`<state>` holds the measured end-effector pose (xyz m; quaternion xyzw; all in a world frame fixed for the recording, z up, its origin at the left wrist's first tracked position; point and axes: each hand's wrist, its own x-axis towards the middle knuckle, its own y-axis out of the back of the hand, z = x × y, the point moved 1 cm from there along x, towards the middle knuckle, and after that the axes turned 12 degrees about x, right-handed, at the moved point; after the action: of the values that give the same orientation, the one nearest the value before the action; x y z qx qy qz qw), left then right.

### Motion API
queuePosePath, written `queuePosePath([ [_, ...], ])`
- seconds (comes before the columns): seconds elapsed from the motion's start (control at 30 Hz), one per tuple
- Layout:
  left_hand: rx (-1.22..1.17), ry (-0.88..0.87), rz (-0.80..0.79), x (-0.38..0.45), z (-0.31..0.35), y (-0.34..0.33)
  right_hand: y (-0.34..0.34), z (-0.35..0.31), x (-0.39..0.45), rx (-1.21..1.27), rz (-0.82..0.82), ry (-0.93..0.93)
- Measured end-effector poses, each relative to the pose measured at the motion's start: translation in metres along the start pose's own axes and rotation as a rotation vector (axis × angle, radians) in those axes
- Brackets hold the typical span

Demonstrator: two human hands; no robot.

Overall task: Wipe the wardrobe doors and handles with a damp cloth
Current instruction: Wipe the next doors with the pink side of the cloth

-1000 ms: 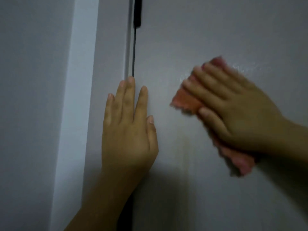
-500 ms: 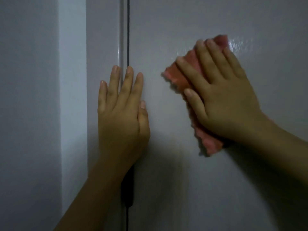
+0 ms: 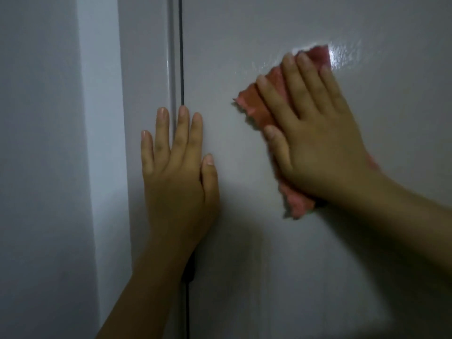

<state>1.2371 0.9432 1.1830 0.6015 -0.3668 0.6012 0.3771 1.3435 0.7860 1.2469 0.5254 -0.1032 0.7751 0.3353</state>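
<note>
Pressing pink cloth point(image 3: 254, 104) flat under splayed right hand point(image 3: 315, 133) for full contact on wardrobe door point(image 3: 318, 265), open left hand point(image 3: 178, 177) bracing across door gap point(image 3: 181, 57), gripping nothing.

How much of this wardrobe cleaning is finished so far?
Done: a wet sheen beside the pink cloth shows that patch is wiped. In hand: the right hand presses the cloth flat on the door, the left hand braces the seam. Left: the dry lower door and the dark handle.
</note>
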Motion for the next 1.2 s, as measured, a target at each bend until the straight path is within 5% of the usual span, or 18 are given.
queuePosePath([
  [0.2,0.028,0.002,0.002,-0.002,0.002,-0.001,0.000,-0.004,-0.039,0.058,-0.184,0.389],
  [0.33,0.001,0.035,0.019,-0.003,0.005,-0.001,0.019,0.045,-0.014,-0.027,-0.004,0.030],
  [0.43,-0.084,0.120,0.041,-0.002,0.021,0.000,0.008,0.013,-0.029,0.010,0.048,-0.140],
  [0.6,-0.293,0.098,0.061,0.001,0.048,-0.002,0.011,0.013,-0.062,0.037,-0.158,0.289],
  [0.8,-0.275,0.080,0.011,0.001,0.063,-0.006,0.040,0.086,-0.029,-0.037,0.096,-0.327],
  [0.87,-0.255,0.125,-0.042,0.003,0.080,-0.006,0.033,0.068,-0.034,-0.016,0.118,-0.352],
  [1.03,-0.237,0.181,-0.137,0.011,0.101,-0.006,0.047,0.094,-0.058,-0.051,-0.072,-0.005],
  [1.2,-0.222,0.151,-0.083,0.011,0.116,-0.007,0.059,0.137,-0.051,-0.052,0.199,-0.529],
])
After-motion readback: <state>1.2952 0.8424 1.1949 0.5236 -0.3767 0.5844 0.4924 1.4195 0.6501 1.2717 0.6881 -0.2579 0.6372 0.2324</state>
